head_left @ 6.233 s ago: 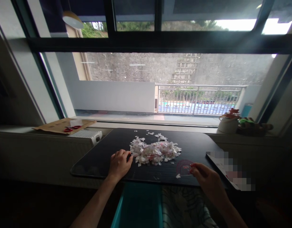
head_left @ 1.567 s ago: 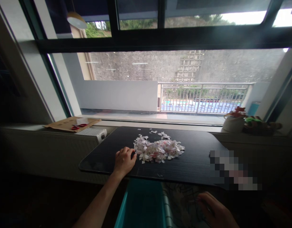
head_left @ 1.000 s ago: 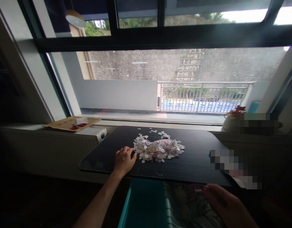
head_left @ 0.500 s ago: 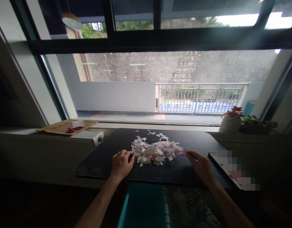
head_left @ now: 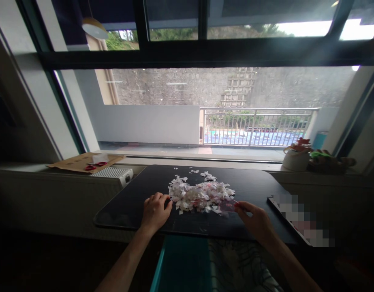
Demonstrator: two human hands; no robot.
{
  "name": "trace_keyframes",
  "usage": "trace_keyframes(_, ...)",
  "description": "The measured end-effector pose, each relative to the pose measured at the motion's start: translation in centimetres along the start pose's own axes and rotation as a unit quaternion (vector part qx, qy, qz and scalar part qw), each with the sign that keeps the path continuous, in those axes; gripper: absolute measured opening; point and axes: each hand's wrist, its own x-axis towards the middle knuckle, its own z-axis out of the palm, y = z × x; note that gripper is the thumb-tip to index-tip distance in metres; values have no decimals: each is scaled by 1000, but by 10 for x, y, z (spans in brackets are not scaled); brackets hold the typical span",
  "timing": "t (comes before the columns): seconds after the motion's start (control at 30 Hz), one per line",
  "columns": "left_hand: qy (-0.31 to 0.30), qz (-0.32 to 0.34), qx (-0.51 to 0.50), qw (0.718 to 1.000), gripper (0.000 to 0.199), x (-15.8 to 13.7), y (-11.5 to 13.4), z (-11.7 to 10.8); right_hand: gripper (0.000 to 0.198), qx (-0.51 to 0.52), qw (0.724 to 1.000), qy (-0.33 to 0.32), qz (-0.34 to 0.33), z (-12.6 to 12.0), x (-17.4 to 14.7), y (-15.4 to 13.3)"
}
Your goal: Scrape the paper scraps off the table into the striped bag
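A loose heap of small white and pinkish paper scraps (head_left: 195, 194) lies in the middle of the black table (head_left: 122, 215). My right hand (head_left: 255, 217), at the heap's right edge, pinches the corner of a thin, clear plastic bag (head_left: 227, 206) with faint pink marks. The bag lies low over the heap's right front side, and some scraps show beside it. My left hand (head_left: 156, 211) rests on the table just left of the heap, fingers loosely bent and thumb apart, with nothing visible in it. Its fingertips are close to the nearest scraps.
A tablet-like flat thing (head_left: 291, 223), partly blurred out, lies at the table's right edge. Red scissors (head_left: 96, 165) rest on brown paper (head_left: 71, 163) on the sill at left. A white pot (head_left: 295, 158) stands on the sill at right. Below the table is a teal surface (head_left: 187, 263).
My right hand has moved slightly left and toward me, drawing the clear bag down to the heap's front right. My left hand has stayed in place.
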Motion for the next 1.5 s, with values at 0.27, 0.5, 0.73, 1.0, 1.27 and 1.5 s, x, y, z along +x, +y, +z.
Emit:
trace_keyframes(0.27, 5, -2, 2, 1000, 20, 0, -1, 2, 33, -14, 1000, 22, 7, -21, -16, 7)
trace_keyframes(0.5, 3, -1, 4, 1000, 21, 1, 0, 1, 32, 11, 999, 48, 22, -25, -22, 7)
trace_keyframes(0.73, 3, -1, 1, 1000, 20, 0, 0, 0, 28, 56, 998, -14, -9, -6, -24, -16)
trace_keyframes(1.0, 5, -1, 0, 1000, 20, 0, -1, 2, 32, 52, 998, -6, -23, 13, -1, -15)
trace_keyframes(1.27, 8, -4, -2, 1000, 19, -1, 1, 1, 34, -7, 1000, 18, -2, 5, 2, -15)
trace_keyframes(1.5, 9, -7, -4, 1000, 18, -2, 2, 1, 28, -5, 999, -33, 1, 9, -16, -32)
